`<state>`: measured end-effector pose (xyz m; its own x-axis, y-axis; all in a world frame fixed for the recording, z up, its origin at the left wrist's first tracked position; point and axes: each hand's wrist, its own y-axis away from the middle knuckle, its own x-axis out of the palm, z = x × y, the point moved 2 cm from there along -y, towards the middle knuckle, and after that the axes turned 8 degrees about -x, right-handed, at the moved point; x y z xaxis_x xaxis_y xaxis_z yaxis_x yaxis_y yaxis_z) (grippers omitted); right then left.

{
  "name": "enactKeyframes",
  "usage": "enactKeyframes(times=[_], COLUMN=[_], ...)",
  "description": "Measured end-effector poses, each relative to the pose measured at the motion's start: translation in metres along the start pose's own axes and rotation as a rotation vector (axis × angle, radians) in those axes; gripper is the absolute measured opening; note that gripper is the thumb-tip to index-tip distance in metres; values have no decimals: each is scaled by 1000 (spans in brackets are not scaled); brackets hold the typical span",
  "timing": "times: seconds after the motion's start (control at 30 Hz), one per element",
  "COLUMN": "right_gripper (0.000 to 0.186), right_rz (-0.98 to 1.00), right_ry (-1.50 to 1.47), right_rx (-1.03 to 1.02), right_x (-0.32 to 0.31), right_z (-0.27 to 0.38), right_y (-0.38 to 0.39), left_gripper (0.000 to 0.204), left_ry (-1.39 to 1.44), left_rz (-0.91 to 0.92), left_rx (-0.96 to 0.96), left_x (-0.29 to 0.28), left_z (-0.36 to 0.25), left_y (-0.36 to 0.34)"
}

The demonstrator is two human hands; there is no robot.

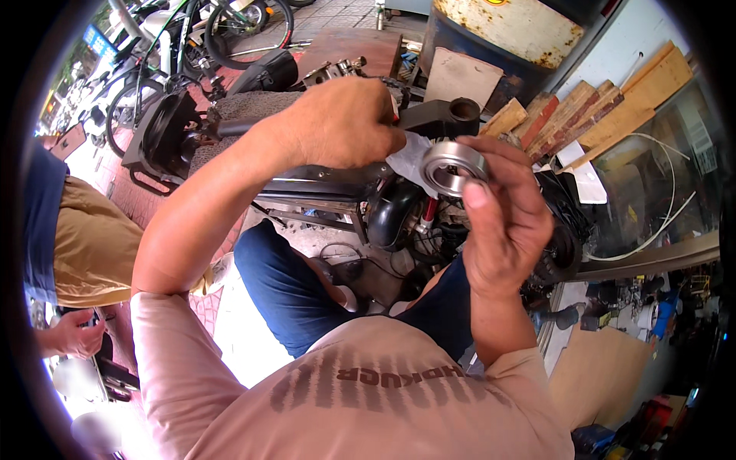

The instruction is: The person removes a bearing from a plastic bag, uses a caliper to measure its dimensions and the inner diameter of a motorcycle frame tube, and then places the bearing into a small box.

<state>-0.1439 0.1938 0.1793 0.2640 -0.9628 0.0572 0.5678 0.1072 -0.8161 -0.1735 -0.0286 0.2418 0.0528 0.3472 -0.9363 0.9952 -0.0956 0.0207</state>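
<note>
A: What is in hand here?

B: A round silver metal bearing ring point(454, 165) with a dark hollow centre, held up in front of the person's chest. The right hand point(506, 222) pinches it from the side, thumb on the near rim and fingertips on the far one, so the flat face tilts toward the camera.

A: And the other hand?

B: The left hand point(337, 123) is curled shut on a crumpled white cloth point(409, 157), pressing it against the left edge of the ring. I judge this to be the wiping step: cleaning the ring before anything else is done with it.

A: How does the ring look?

B: Bright and smooth on its outer band, with a stepped inner lip. I see no rust, though the far side is hidden by the fingers.

A: What does the next move call for?

B: A steady pinch while the ring is turned, so the cloth meets the rest of the rim. It is slick metal and could slip if the grip loosens.

A: What lies around it?

B: Just behind is a black metal tube with an open round socket point(458, 113). Below sit the person's dark blue trousers point(287, 291). Wooden boards point(590, 107) lean at the upper right, and bicycles point(192, 46) stand at the upper left.
</note>
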Motion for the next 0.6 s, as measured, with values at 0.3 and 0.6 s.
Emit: enactKeyframes(times=[0.3,0.6], right_gripper=[16,18], right_rz=[-30,155], right_ry=[-26,167], right_rx=[135,352], right_x=[-3,-18], right_z=[-33,-38], right_y=[16,41], left_gripper=[29,23], left_ry=[497,692], left_rz=[405,518], left_rx=[-194,-201], left_x=[17,49], left_z=[-10,-6], left_y=[6,1])
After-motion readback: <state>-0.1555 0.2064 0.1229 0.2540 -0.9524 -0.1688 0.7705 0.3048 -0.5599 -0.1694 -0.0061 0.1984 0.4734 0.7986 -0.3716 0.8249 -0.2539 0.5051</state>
